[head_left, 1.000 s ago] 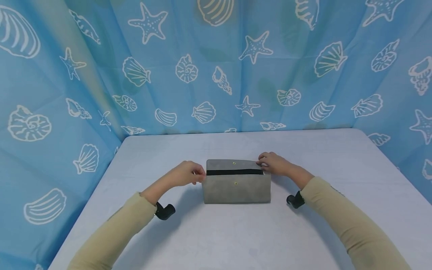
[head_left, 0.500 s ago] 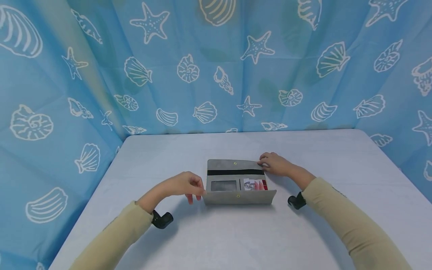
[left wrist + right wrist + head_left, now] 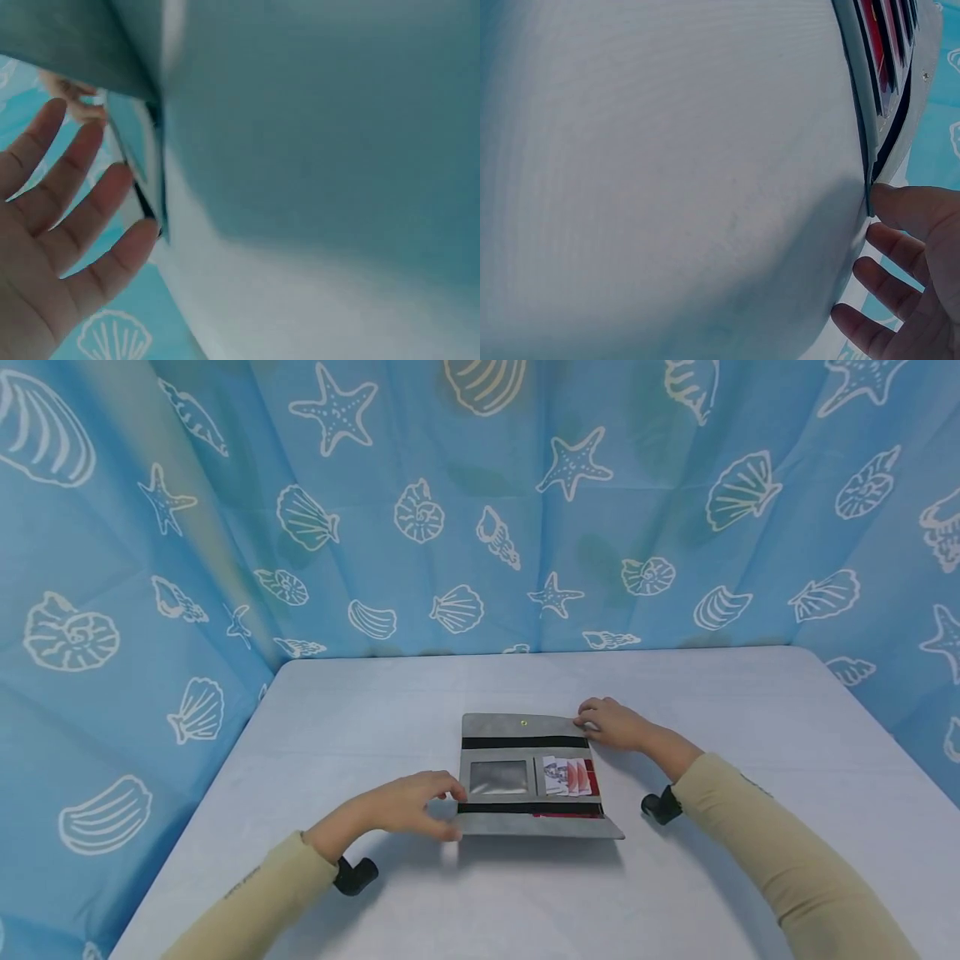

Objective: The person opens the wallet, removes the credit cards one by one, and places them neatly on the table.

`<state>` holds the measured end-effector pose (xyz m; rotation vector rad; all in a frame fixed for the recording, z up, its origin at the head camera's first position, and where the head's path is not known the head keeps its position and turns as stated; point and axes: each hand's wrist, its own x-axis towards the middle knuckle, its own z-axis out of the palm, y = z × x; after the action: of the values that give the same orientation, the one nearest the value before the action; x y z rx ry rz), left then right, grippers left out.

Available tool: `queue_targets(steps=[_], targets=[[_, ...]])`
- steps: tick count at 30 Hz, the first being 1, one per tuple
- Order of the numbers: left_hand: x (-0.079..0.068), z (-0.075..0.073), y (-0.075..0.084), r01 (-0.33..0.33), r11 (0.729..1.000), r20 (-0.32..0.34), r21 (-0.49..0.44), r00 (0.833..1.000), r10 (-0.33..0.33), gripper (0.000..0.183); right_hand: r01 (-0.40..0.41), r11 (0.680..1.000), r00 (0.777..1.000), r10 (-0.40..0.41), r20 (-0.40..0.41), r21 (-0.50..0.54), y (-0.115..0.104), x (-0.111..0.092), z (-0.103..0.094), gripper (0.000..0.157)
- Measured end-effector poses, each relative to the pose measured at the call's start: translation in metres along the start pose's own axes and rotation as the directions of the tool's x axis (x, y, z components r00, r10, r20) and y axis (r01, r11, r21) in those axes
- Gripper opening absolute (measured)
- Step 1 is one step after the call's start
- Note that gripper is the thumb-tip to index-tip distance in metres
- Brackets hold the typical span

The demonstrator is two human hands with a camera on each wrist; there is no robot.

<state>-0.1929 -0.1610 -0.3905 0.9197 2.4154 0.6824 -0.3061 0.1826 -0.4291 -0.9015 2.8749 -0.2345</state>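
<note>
A grey long wallet (image 3: 487, 725) lies unfolded on the table in the head view. Its upper flap is flat and its lower flap tilts up off the cloth. Inside are a clear window pocket (image 3: 498, 777) and several cards (image 3: 570, 777) in slots. My left hand (image 3: 405, 806) is at the wallet's lower left edge, thumb and fingers apart; in the left wrist view its fingers (image 3: 90, 210) are spread and extended beside the flap (image 3: 67, 37). My right hand (image 3: 611, 725) pinches the upper right corner, and the right wrist view has its thumb (image 3: 907, 210) on that edge.
The wallet rests on a white cloth-covered table (image 3: 525, 902). Behind and at both sides hangs a blue curtain (image 3: 360, 568) printed with shells and starfish. Dark wrist cameras hang below both sleeves.
The wallet's front flap has swung down toward the person, baring the window pocket and cards. My left hand has moved down with it and its fingers have spread. The right hand stays at its corner.
</note>
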Motion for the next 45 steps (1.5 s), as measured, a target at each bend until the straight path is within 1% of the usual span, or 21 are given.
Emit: queue_targets(steps=[2, 5, 8, 10, 12, 14, 17, 22, 23, 28, 29, 34, 37, 40, 41, 43, 45], targets=[[0.000, 0.002, 0.001, -0.002, 0.997, 0.007, 0.077, 1.000, 0.002, 0.058, -0.001, 1.000, 1.000, 0.001, -0.002, 0.005, 0.000, 0.000, 0.000, 0.028], [0.000, 0.005, 0.002, -0.003, 0.981, 0.027, 0.192, 1.000, -0.003, 0.076, 0.001, 1.000, 1.000, -0.001, -0.006, 0.004, 0.001, 0.001, 0.000, 0.028], [0.000, 0.009, 0.004, -0.003, 0.952, 0.056, 0.305, 0.998, -0.015, 0.092, -0.004, 1.000, 1.000, 0.004, -0.005, 0.006, 0.000, 0.001, -0.001, 0.028], [0.000, 0.014, 0.007, -0.011, 0.931, 0.070, 0.366, 0.997, -0.015, 0.098, -0.012, 1.000, 1.000, 0.012, -0.002, 0.015, -0.001, 0.001, -0.002, 0.028], [0.001, 0.018, 0.010, -0.026, 0.903, 0.081, 0.429, 0.997, -0.009, 0.101, -0.017, 1.000, 1.000, 0.017, 0.000, 0.018, -0.002, 0.001, -0.003, 0.028], [0.001, 0.022, 0.013, -0.028, 0.878, 0.086, 0.478, 0.996, -0.015, 0.103, -0.020, 1.000, 1.000, 0.020, 0.002, 0.017, -0.002, 0.000, -0.003, 0.028], [0.003, 0.027, 0.016, -0.006, 0.843, 0.092, 0.538, 0.994, -0.052, 0.106, -0.019, 1.000, 1.000, 0.019, 0.004, 0.014, -0.003, 0.000, -0.004, 0.028], [0.006, 0.028, 0.018, 0.044, 0.807, 0.103, 0.589, 0.986, -0.130, 0.113, -0.019, 1.000, 1.000, 0.019, 0.006, 0.012, -0.004, 0.000, -0.004, 0.029], [0.007, 0.027, 0.017, 0.055, 0.803, 0.101, 0.593, 0.985, -0.142, 0.114, -0.020, 1.000, 1.000, 0.020, 0.006, 0.011, -0.004, 0.000, -0.004, 0.029], [0.013, 0.023, 0.015, 0.116, 0.826, 0.079, 0.552, 0.978, -0.190, 0.114, -0.027, 1.000, 1.000, 0.027, 0.005, 0.001, -0.005, 0.000, -0.003, 0.028], [0.014, 0.023, 0.014, 0.124, 0.832, 0.075, 0.541, 0.978, -0.194, 0.115, -0.030, 1.000, 1.000, 0.030, 0.005, 0.003, -0.005, 0.000, -0.004, 0.028], [0.023, 0.022, 0.014, 0.152, 0.840, 0.055, 0.521, 0.976, -0.211, 0.120, -0.038, 0.999, 0.999, 0.038, 0.007, 0.009, -0.006, -0.001, -0.004, 0.028], [0.026, 0.020, 0.015, 0.163, 0.843, 0.066, 0.512, 0.971, -0.228, 0.123, -0.039, 0.999, 0.999, 0.039, 0.008, 0.008, -0.007, -0.001, -0.003, 0.028], [0.030, 0.017, 0.012, 0.167, 0.837, 0.062, 0.521, 0.971, -0.233, 0.124, -0.037, 0.999, 0.999, 0.037, 0.006, 0.005, -0.007, -0.003, -0.003, 0.028], [0.032, 0.015, 0.010, 0.169, 0.830, 0.055, 0.531, 0.971, -0.233, 0.125, -0.037, 0.999, 0.999, 0.037, 0.004, 0.003, -0.007, -0.003, -0.002, 0.028], [0.037, 0.011, 0.007, 0.178, 0.821, 0.031, 0.543, 0.972, -0.232, 0.125, -0.040, 0.999, 0.999, 0.040, 0.002, 0.003, -0.007, -0.004, -0.002, 0.028], [0.044, 0.006, 0.003, 0.201, 0.818, 0.004, 0.539, 0.970, -0.241, 0.124, -0.042, 0.999, 0.999, 0.042, 0.000, 0.003, -0.007, -0.004, -0.001, 0.029]])
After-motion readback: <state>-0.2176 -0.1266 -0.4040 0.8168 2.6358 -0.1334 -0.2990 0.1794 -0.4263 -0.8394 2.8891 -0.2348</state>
